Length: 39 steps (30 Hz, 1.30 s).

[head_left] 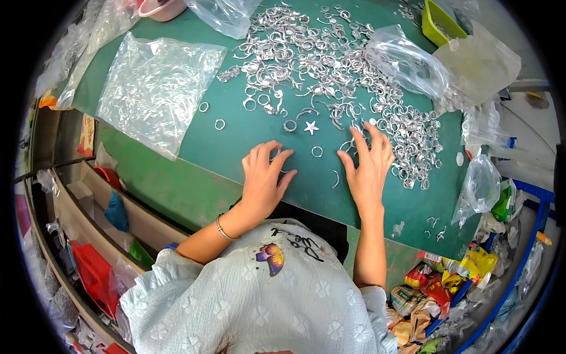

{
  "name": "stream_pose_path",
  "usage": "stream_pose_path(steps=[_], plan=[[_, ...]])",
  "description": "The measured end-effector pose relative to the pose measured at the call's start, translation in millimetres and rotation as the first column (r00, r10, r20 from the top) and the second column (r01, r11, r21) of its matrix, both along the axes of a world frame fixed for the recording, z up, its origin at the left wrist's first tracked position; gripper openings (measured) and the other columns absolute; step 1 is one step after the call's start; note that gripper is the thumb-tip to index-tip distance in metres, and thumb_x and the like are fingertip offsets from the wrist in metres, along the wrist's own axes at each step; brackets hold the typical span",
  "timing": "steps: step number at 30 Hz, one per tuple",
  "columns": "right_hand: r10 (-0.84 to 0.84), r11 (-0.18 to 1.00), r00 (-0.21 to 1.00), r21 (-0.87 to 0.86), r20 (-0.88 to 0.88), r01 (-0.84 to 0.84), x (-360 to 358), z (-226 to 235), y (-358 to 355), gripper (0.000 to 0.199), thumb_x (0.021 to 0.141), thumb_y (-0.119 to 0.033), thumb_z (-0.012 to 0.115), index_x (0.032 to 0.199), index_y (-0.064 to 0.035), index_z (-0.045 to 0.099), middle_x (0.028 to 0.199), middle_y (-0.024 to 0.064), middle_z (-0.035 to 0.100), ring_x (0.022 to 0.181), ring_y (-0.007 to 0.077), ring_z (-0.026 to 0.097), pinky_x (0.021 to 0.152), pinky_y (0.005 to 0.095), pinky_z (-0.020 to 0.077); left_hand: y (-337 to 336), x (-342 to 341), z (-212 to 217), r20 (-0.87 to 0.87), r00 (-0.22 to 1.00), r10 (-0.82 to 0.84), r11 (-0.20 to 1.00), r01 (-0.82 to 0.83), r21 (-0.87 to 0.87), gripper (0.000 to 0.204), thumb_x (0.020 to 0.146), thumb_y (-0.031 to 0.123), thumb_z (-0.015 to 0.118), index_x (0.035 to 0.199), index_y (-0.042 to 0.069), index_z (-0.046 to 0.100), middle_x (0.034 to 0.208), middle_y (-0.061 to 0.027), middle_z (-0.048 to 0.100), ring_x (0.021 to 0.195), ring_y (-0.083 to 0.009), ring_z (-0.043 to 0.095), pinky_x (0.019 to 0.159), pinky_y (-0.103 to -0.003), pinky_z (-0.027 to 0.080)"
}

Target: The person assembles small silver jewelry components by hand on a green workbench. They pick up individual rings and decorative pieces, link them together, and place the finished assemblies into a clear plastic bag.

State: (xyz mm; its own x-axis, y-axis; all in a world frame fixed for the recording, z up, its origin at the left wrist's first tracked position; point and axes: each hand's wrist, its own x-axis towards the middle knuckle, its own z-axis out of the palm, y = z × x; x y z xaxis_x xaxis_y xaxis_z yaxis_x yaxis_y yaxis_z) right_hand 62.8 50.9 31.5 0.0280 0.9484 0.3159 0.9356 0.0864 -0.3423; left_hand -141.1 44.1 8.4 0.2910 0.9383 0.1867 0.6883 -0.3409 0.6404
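Silver-coloured metal rings and small cast pieces (306,47) lie in a broad heap on the green tabletop. My left hand (262,180) rests left of centre, its fingers curled around a silver ring (275,154) that they partly hide. At the heap's near edge is my right hand (368,168), thumb and fingers apart, with the fingertips touching loose pieces (348,146). Between the hands lie a plain ring (317,151) and a curved piece (335,179). Just beyond them are a star-shaped piece (311,127) and a thicker ring (289,125).
A clear plastic bag (159,88) lies flat at the left, with two single rings beside it. More clear bags (407,59) overlap the heap's right side. A green bin (439,26) and a pink bowl (162,9) stand at the back. Colourful packets (430,283) lie lower right.
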Motion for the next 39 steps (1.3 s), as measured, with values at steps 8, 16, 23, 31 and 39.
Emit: stream_pose_path(steps=[8,16,23,31,39], plan=[[-0.148,0.989,0.969,0.007,0.198,0.150,63.9,-19.2,-29.0,0.018,0.077,-0.002,0.062,0.094,-0.0063,0.060,0.114,0.0099,0.055,0.111,0.0283,0.050,0.091,0.0405,0.0340,2.3,-6.2,-8.8,0.011,1.000,-0.028,0.999,0.028,0.024,0.040,0.073,-0.004,0.065,0.111,0.007,0.058,0.114,-0.0100,0.049,0.100,-0.0268,0.048,0.085,-0.037,0.035],[-0.152,0.987,0.988,0.045,-0.006,0.152,24.0,-20.0,17.9,0.015,0.078,-0.009,0.067,0.090,-0.0028,0.061,0.091,0.0087,0.058,0.087,0.0263,0.052,0.079,0.0390,0.0367,4.4,-3.1,-2.6,0.085,0.996,-0.012,1.000,0.013,-0.014,0.045,0.072,-0.003,0.066,0.114,0.007,0.055,0.116,-0.0111,0.048,0.098,-0.0279,0.048,0.082,-0.039,0.036],[-0.341,0.936,0.228,-0.351,-0.912,-0.004,25.1,-8.7,-7.2,0.011,0.088,-0.008,0.061,0.094,0.0010,0.061,0.084,0.0077,0.064,0.064,0.0102,0.053,0.055,0.0235,0.0404,2.3,-5.7,-2.0,0.124,0.992,0.023,0.999,-0.027,0.028,0.039,0.073,-0.003,0.066,0.109,0.007,0.058,0.114,-0.0103,0.050,0.099,-0.0276,0.048,0.084,-0.038,0.036],[-0.465,0.866,-0.522,-0.245,-0.715,-0.436,-3.9,-9.2,-24.7,0.016,0.091,-0.013,0.058,0.099,0.0008,0.059,0.090,0.0092,0.063,0.069,0.0132,0.055,0.057,0.0243,0.0429,2.2,7.5,28.7,0.546,0.838,-0.003,0.936,0.195,-0.295,0.034,0.077,-0.007,0.061,0.110,0.001,0.060,0.099,-0.0098,0.061,0.084,-0.0185,0.057,0.073,-0.026,0.046],[-0.462,0.861,-0.519,-0.223,-0.719,-0.456,-21.2,-17.0,-31.3,0.018,0.090,-0.014,0.059,0.102,0.0002,0.060,0.090,0.0076,0.064,0.069,0.0129,0.055,0.058,0.0248,0.0435,5.4,13.5,24.6,0.667,0.731,0.145,0.802,0.308,-0.512,0.025,0.088,0.003,0.060,0.113,-0.001,0.060,0.096,-0.0050,0.061,0.090,-0.0107,0.057,0.081,-0.026,0.047]])
